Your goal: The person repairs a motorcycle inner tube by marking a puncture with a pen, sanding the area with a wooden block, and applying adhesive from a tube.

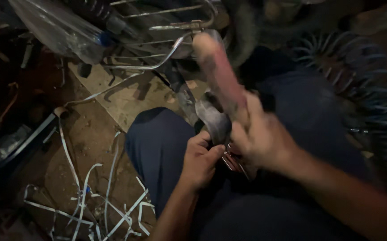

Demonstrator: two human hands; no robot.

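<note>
Landmark: the person's left knee (157,143), in dark blue trousers; every place below is told from it.
Left hand (200,158): just to the right of the knee, fingers curled shut around the lower end of a bent grey metal piece (213,118).
Metal piece: it rises from that fist up and slightly right, a curved, scoop-like strip; its lower end is hidden in the fist.
Right hand (258,138): further right of the knee, blurred, closed around the base of a pale wooden handle (218,71).
Handle axis: long axis runs from the right fist up and to the left, its free end well above the knee, near the wire rack (157,40).
Key relation: handle and metal piece cross just above the two fists; the left hand is the nearer to the metal piece, whether the two things touch I cannot tell.
Small red-tinted part (231,160): between the two hands, too dim to identify.
Ground: pale plastic strips (108,205) lie below and left of the knee.
</note>
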